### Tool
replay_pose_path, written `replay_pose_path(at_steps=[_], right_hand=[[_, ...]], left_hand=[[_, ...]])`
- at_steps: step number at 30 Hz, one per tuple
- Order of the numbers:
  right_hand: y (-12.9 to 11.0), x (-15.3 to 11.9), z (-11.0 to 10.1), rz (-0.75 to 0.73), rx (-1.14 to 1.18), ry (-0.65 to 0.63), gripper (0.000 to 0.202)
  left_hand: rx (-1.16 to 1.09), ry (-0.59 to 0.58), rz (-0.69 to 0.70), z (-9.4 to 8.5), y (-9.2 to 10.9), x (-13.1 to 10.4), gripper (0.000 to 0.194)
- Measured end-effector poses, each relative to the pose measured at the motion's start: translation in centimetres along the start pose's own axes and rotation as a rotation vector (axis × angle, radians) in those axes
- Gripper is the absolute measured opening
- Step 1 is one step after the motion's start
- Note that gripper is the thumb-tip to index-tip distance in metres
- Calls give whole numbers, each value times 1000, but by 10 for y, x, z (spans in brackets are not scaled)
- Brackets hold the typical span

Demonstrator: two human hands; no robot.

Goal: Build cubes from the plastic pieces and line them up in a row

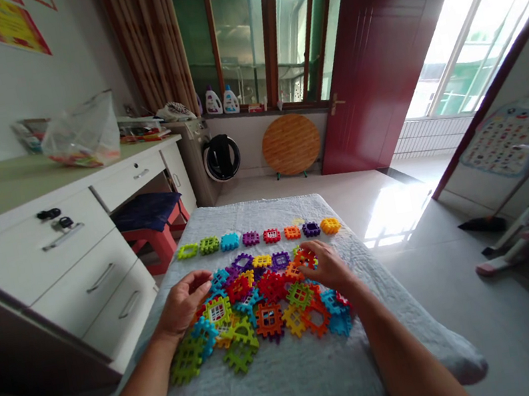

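Observation:
A pile of colourful plastic interlocking tiles with notched edges (268,319) lies on the cloth-covered table. My left hand (183,303) is at the pile's left edge, thumb and fingers apart and slightly curled, close to a blue tile (219,280). My right hand (327,267) reaches over the pile's upper right, its thumb and forefinger spread around a red tile (307,258) beside an orange one (293,269); I cannot make out firm contact. Beyond the pile runs a row of single tiles, from a light green frame (187,251) to a yellow-orange tile (331,225).
A pale blue cloth (267,211) covers the table. On the left stands a white desk (96,253) with a plastic bag (86,133) on top, and a red stool (158,243) beneath. A round wooden board (291,144) leans by the dark red door (365,73).

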State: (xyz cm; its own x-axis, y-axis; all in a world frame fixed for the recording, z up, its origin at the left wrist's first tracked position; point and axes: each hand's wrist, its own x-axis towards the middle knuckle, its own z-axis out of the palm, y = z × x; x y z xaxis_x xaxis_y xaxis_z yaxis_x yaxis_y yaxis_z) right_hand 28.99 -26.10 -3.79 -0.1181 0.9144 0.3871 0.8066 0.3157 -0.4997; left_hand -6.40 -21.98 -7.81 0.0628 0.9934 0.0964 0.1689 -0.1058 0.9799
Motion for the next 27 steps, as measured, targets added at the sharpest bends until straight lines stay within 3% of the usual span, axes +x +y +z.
replay_pose_path(at_steps=[7, 13, 19, 23, 27], right_hand=[[-19, 7, 17, -20, -252, -167, 21], [-17, 8, 19, 11, -259, -224, 36], [-18, 9, 17, 2, -223, -196, 51], [-8, 30, 0, 7, -198, -111, 58], [11, 73, -11, 25, -189, -106, 64]], left_hand=[[-23, -39, 3, 0, -1, 0, 43], [-33, -45, 16, 0, -3, 2, 43], [-36, -63, 25, -1, -6, 2, 40], [-27, -62, 29, -1, -6, 2, 41], [-4, -48, 27, 0, -2, 1, 42]])
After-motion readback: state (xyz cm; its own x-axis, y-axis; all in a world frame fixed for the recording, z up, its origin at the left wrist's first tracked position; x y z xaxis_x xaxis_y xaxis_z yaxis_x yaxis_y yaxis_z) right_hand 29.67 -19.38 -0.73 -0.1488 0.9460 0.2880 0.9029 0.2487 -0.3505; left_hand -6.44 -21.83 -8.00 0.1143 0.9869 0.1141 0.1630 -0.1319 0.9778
